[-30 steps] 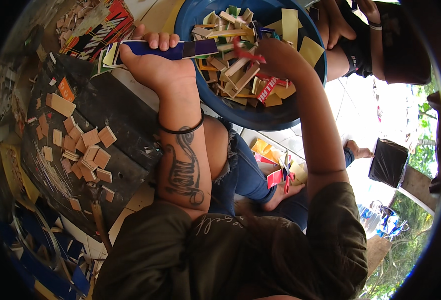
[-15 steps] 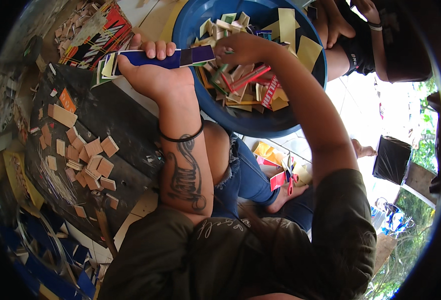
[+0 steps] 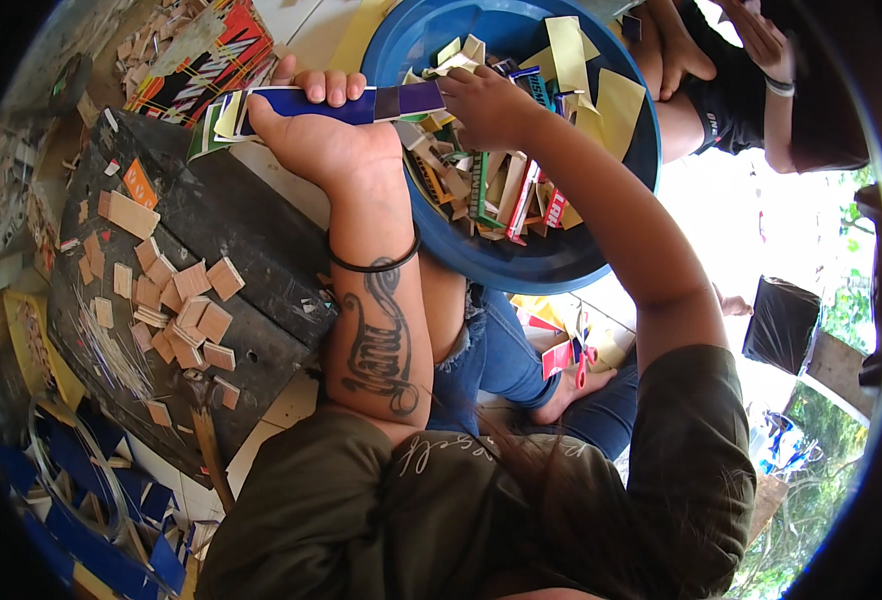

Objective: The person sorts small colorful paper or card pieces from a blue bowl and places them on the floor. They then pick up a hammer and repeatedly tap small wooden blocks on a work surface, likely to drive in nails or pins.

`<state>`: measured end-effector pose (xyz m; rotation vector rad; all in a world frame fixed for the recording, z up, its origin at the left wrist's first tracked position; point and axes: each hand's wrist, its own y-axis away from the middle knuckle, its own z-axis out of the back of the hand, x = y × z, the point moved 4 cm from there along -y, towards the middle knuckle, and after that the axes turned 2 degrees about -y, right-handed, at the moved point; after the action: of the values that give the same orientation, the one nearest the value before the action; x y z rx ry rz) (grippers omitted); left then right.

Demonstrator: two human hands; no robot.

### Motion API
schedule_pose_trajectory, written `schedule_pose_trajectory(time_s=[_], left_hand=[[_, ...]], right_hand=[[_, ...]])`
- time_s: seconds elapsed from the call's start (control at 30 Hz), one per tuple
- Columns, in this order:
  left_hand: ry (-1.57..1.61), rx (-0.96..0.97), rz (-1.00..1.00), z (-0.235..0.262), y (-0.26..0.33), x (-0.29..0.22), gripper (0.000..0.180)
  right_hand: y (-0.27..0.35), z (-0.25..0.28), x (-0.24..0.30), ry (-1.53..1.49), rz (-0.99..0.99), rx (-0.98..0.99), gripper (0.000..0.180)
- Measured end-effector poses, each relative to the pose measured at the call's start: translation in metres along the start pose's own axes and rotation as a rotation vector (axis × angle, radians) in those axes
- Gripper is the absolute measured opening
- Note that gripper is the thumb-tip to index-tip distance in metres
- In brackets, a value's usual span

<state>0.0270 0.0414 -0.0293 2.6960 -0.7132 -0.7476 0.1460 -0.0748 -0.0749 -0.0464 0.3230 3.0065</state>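
My left hand (image 3: 326, 125) is closed around a stack of flat card strips (image 3: 321, 104). A dark blue strip lies on top, while pale and green-edged ends fan out at the left. My right hand (image 3: 486, 108) is over the blue basin (image 3: 381, 45), fingers bent together at the stack's right end. Whatever its fingertips pinch, if anything, is hidden. Inside the basin lie many small folded card pieces, including a green one (image 3: 479, 188) and a red-and-white one (image 3: 524, 200), along with pale yellow card sheets (image 3: 617, 118).
A dark board (image 3: 261, 250) at left carries small wooden blocks (image 3: 193, 280) and a wooden-handled tool (image 3: 209, 440). Red-handled scissors (image 3: 583, 368) lie by a bare foot. Another person's hand (image 3: 756, 40) and foot show at upper right. A black wrapped box (image 3: 781, 322) stands at right.
My right hand has lowered slightly and its fingers have come to the stack's right end. In the picture, my left hand with the strips sits slightly farther right. Pieces in the basin look rearranged.
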Motion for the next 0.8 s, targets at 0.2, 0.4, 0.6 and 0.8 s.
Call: schedule_pose_trajectory(time_s=[0.2,0.4,0.6,0.8], left_hand=[[0.030,0.001,0.034,0.000,0.001,0.001,0.033],[0.024,0.020,0.019,0.000,0.002,0.002,0.033],[0.030,0.039,0.044,0.001,-0.001,0.002,0.034],[0.014,0.020,0.029,0.001,-0.001,0.002,0.034]], right_hand=[[0.038,0.013,-0.027,-0.651,-0.204,0.549,0.041],[0.042,0.034,-0.048,-1.233,-0.160,0.395,0.043],[-0.004,-0.023,-0.071,-0.442,-0.589,-0.054,0.051],[0.006,-0.020,-0.072,-0.972,-0.401,0.212,0.049]])
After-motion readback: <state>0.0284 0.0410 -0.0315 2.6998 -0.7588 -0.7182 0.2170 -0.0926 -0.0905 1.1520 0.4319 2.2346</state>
